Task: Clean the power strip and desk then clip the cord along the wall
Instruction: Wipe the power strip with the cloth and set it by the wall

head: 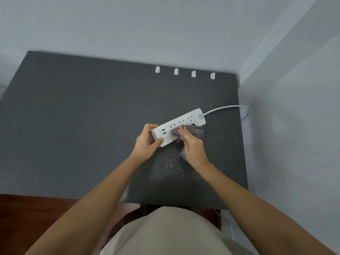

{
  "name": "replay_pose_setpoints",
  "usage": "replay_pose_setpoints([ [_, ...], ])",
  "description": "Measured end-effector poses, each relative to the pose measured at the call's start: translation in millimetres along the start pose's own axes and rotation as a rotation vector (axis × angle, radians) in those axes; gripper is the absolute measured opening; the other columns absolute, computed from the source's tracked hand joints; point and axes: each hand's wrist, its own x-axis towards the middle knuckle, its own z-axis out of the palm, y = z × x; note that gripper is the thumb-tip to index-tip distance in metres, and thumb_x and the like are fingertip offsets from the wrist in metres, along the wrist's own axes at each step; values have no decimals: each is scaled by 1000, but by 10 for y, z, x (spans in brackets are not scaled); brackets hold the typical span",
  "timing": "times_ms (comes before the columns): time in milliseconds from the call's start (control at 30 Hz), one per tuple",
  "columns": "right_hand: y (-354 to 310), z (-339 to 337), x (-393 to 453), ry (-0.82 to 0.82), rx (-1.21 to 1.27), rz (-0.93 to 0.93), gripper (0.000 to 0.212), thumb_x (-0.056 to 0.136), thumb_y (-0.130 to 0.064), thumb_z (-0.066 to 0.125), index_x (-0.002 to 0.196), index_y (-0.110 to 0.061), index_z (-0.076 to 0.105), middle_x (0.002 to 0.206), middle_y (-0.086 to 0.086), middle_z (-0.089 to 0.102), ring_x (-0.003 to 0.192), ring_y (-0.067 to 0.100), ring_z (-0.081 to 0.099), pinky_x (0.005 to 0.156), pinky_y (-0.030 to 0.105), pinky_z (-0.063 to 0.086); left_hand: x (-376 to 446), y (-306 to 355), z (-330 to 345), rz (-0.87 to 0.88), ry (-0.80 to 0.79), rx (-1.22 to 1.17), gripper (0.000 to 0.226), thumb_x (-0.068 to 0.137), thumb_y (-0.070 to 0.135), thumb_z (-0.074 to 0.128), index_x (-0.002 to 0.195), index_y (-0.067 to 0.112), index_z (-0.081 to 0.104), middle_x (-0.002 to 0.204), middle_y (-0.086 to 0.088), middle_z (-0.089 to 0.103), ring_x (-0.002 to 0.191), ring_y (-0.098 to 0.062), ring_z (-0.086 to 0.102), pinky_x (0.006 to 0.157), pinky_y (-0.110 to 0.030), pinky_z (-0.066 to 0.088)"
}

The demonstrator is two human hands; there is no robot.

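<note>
The strip [179,126] sits tilted on the bench [73,126]; the left hand [147,142] grips its USB end, the right hand [193,146] presses a cloth [196,131] on top. Light, rigid, smooth plastic: best held by the ends

Four cable clips [157,69], one power strip [185,120], one cloth [196,131], two hands [147,142].

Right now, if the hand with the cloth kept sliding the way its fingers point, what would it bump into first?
The right hand points up-left across the power strip under the grey cloth. Past the strip's far edge, only bare desk seems to follow.
</note>
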Motion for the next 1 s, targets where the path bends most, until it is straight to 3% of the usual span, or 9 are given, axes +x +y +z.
replay_pose_setpoints([
  [67,28,-125,98,226,78,321,30,98,-6,45,123,-7,61,113,17,69,106,25,65,95,19,46,14,30,10,1,9,55,51,80,16,73,120,28,44,104,18,57,88,-9,69,79,-28,59],
  [133,-32,-199,164,399,102,367,30,99,-12,44,124,-10,61,115,15,68,108,24,64,93,13,42,34,80,32,51,23,116,62,75,13,76,128,24,44,101,16,55,87,-12,65,79,-23,56],
  [300,-97,-128,121,-11,-98,-314,37,91,11,48,125,-1,58,134,17,57,133,28,45,115,39,32,23,120,92,295,92,353,41,72,2,74,110,14,66,91,-1,56,79,-15,57,76,-17,47],
  [433,159,-429,429,382,15,292,30,98,-2,42,120,-5,62,125,13,63,120,15,57,107,30,42,-5,164,121,351,141,375,42,73,-1,72,112,13,68,90,-1,56,78,-11,52,78,-2,37],
  [567,-47,-97,145,21,-34,-262,40,92,8,47,126,-10,58,130,9,62,128,14,50,115,28,32,72,209,63,336,180,365,42,72,-4,72,111,12,70,89,-3,56,77,-11,53,78,-8,40],
  [667,170,-308,255,151,43,63,38,92,5,48,124,-12,60,118,15,67,100,22,66,92,27,50,70,205,24,319,158,344,42,73,2,73,112,17,69,89,2,54,77,-4,52,77,-3,38],
  [733,263,-415,374,335,15,413,27,97,-7,47,119,-10,62,105,16,71,94,26,68,81,25,49,75,222,53,264,130,292,40,74,10,75,112,21,68,91,3,57,81,-4,57,79,-10,44],
  [900,-61,-91,195,56,10,-19,32,95,1,49,125,0,57,129,16,61,123,20,54,107,14,34,203,277,100,-66,96,-43,33,84,25,70,113,13,61,104,-3,71,92,-18,70,78,-32,59],
  [1000,-4,-101,302,206,43,218,30,96,-1,47,123,1,58,126,19,62,119,22,58,99,2,34,207,260,140,-210,47,-241,32,90,25,64,114,6,57,113,-12,69,101,-26,69,86,-42,59],
])
